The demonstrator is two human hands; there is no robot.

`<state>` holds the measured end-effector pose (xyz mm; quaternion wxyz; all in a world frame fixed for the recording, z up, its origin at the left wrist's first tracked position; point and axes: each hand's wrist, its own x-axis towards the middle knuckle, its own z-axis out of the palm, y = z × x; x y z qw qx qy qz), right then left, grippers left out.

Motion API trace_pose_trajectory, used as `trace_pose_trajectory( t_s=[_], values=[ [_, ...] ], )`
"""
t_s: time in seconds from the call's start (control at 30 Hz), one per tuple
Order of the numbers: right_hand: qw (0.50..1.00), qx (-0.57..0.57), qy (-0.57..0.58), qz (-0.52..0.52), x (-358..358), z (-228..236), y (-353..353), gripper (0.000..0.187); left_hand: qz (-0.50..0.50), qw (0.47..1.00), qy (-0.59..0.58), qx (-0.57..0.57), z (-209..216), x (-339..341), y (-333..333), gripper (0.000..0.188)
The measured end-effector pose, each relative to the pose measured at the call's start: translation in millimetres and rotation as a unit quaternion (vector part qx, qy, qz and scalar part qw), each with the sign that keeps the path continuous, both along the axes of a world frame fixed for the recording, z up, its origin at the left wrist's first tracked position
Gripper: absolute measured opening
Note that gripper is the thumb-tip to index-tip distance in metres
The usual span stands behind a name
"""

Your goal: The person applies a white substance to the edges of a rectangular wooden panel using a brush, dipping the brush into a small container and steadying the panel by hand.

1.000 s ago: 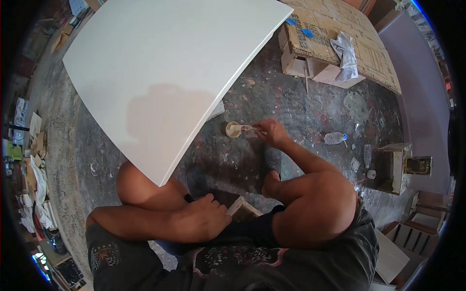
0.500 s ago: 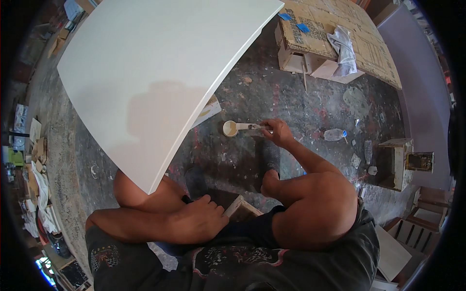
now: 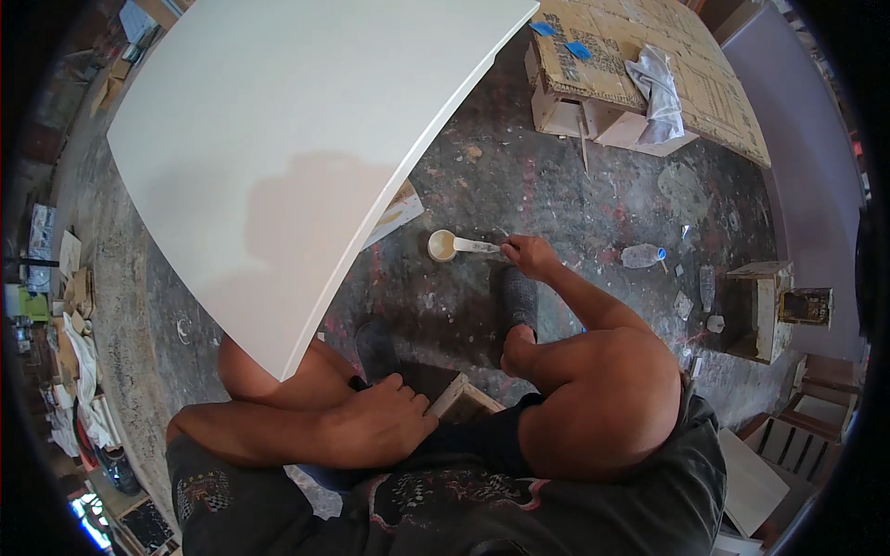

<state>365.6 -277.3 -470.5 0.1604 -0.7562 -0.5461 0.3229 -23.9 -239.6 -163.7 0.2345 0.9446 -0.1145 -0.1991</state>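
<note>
Down by the stained floor (image 3: pixel 445 301), right hand (image 3: pixel 527 257) on the brush (image 3: pixel 476 246)!

Beside the big white panel (image 3: pixel 278 102), and here's the action: the right hand has its fingers pinched on the handle, the brush lying level, its pale head reaching to the right edge of a small round cup (image 3: pixel 432 250). Touching the rim or just above it? Can't call that one! Cream-coloured stuff shows inside the cup, just right of a box (image 3: pixel 397 219) peeking from beneath the panel. Over to the left hand (image 3: pixel 387 422), low at the lap, fingers bent and close together near a wooden block (image 3: pixel 464 400); whether they grip anything, I cannot tell.
</note>
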Motion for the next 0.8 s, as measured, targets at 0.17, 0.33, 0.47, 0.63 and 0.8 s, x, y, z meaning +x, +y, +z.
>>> trace_pose_trajectory(
  t_s=[0.17,0.33,0.47,0.63,0.8],
  values=[
    [0.999,-0.018,-0.007,-0.032,-2.2,8.8,0.2,0.034,0.017,1.0,-0.001,0.001,1.6,-5.2,-1.6,0.021],
    [0.992,0.115,0.051,-0.003,-4.3,3.9,-7.9,0.035,0.007,1.0,-0.014,-0.004,4.2,-2.0,0.6,0.021],
    [1.0,0.013,-0.003,0.02,-6.2,-10.3,-9.1,0.036,-0.003,1.0,-0.022,0.007,3.7,-2.0,0.1,0.021],
    [0.999,-0.002,-0.03,-0.011,-7.6,-13.1,-13.8,0.033,-0.003,1.0,-0.02,0.011,2.3,-3.3,1.2,0.021],
    [1.0,0.026,-0.015,0.005,-16.4,-3.6,-12.5,0.035,0.005,1.0,-0.013,-0.003,5.7,-3.1,0.6,0.022]
  ],
)
